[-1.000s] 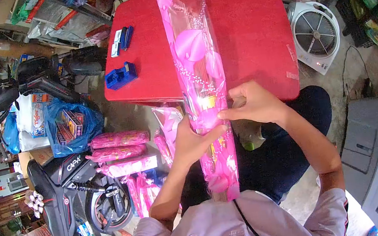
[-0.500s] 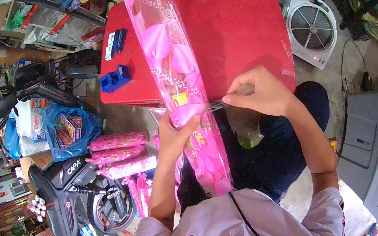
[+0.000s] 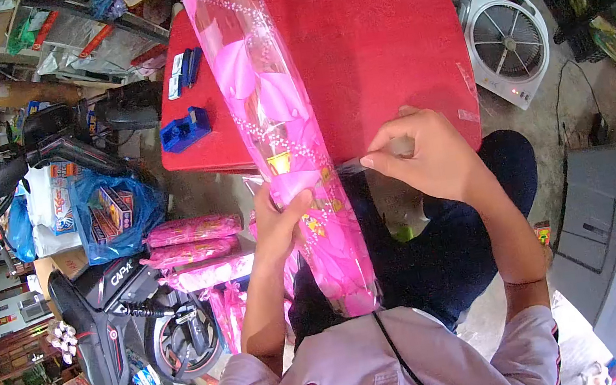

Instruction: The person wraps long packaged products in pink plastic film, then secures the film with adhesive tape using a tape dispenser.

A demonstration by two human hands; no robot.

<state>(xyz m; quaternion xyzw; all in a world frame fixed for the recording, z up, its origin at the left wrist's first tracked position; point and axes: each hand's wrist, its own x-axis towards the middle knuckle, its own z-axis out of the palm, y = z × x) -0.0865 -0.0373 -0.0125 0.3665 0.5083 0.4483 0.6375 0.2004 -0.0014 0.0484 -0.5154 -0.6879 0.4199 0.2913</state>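
A long bouquet of pink artificial flowers point(image 3: 280, 101) in a clear plastic sleeve slants from the far edge of the red table down to my lap. My left hand point(image 3: 280, 216) is closed round its lower half, thumb on top. To the right, my right hand point(image 3: 421, 150) pinches with thumb and forefinger at the table's near edge. A thin clear strip point(image 3: 354, 164), film or tape, runs from these fingertips toward the bouquet; its exact kind is hard to make out. A small yellow patch point(image 3: 280, 163) shows inside the sleeve just above my left hand.
On the red table point(image 3: 373, 39) lie a blue tape dispenser point(image 3: 185, 129) and blue-and-white small items point(image 3: 184, 73). A fan point(image 3: 510, 43) stands at right. Pink wrapped bundles point(image 3: 192, 242) are stacked at left beside a motorbike point(image 3: 96, 320) and a blue bag point(image 3: 119, 209).
The bouquet's upper end has swung to the left, and my left hand has shifted slightly left with it. My right hand stays pinched in almost the same place.
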